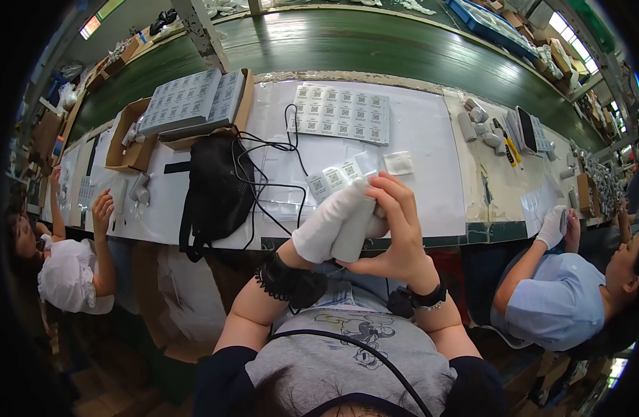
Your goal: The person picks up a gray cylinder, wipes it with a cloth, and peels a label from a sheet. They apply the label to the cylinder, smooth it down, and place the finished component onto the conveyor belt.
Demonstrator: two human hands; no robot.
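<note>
1. Grasping the grey cylinder (351, 240) with both hands; it sits between them, above the near edge of the white-topped table (434, 198).
2. Left hand (324, 226), white-gloved, closed along the cylinder's left side; its exact finger placement is partly hidden.
3. Right hand (401, 240), bare, curled around from 3 o'clock: thumb low, fingers up near the gloved fingertips.
4. Label strip (331, 181) with square codes at 11 o'clock, just beside the gloved fingers; cannot tell if pinched or lying on the table.
5. From the hands: label sheets (344, 115) at 12; white square pad (399, 163) at 1; phone (526, 130) and yellow-handled tool (508, 147) at 2.
6. Black bag (221, 191) between 9 and 10; carton (247, 101) bearing more sheets at 10; black cable (292, 147) near 11.
7. Green conveyor belt (333, 48) farther off at 12.
8. Co-workers: one (556, 299) near 4, one (76, 278) between 8 and 9.
</note>
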